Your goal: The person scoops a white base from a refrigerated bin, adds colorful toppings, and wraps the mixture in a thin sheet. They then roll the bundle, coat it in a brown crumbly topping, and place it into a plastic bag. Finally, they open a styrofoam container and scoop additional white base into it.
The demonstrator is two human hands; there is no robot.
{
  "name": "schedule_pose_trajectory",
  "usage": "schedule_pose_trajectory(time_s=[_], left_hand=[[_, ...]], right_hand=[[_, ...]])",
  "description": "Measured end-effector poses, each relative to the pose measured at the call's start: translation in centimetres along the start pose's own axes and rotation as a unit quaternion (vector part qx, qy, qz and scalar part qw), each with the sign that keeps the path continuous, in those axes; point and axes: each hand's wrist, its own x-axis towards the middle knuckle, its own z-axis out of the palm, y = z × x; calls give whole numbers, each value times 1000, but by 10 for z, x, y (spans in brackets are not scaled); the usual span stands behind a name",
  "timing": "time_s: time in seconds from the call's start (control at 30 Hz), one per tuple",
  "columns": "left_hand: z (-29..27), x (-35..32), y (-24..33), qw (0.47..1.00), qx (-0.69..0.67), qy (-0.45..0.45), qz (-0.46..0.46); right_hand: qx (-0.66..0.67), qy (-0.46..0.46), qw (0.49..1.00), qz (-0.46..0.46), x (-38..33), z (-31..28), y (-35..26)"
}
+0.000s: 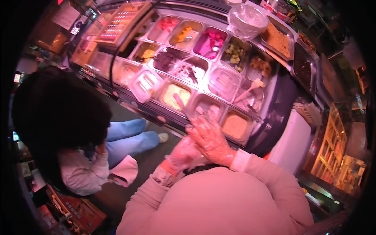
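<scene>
My two hands meet just in front of the counter's near edge, both in clear plastic gloves. My left hand [183,153] is closed, its fingers curled under the other hand; what they hold, if anything, is hidden. Across it lies my right hand [213,141], fingers stretched out and pointing forward-left. Beyond its fingertips, a slim spatula [180,102] slants out of a metal pan of pale yellow spread [171,94]; its near end stops close to my fingers. Right of the spread sits a pan with pale pieces [206,107], then a pan of smooth orange-pink paste [235,125].
Rows of topping pans fill the counter, including purple cubes [211,44] and green chunks [235,53]. A lidded box [145,84] tilts at the front edge. A plastic-covered bowl [247,20] stands behind. At left, a person in blue jeans [133,137] is close by.
</scene>
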Motion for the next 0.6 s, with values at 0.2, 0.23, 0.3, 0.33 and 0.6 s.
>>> schedule_pose_trajectory(time_s=[0.2, 0.23, 0.3, 0.33, 0.6], left_hand=[[14, -3, -10, 992, -77, 88, 41], [11, -4, -14, 992, -57, 102, 39], [9, -6, -16, 993, 1, 112, 34], [10, -4, -20, 987, -40, 144, 63], [-16, 11, -25, 927, -214, 261, 163]], right_hand=[[9, -15, 1000, -23, 1, 7, 4], [17, 3, 1000, -22, -2, 14, 6], [22, -21, 999, -37, -2, 18, 8], [24, -32, 998, -44, -2, 18, 10], [464, 228, 836, 184, 35, -29, 63]])
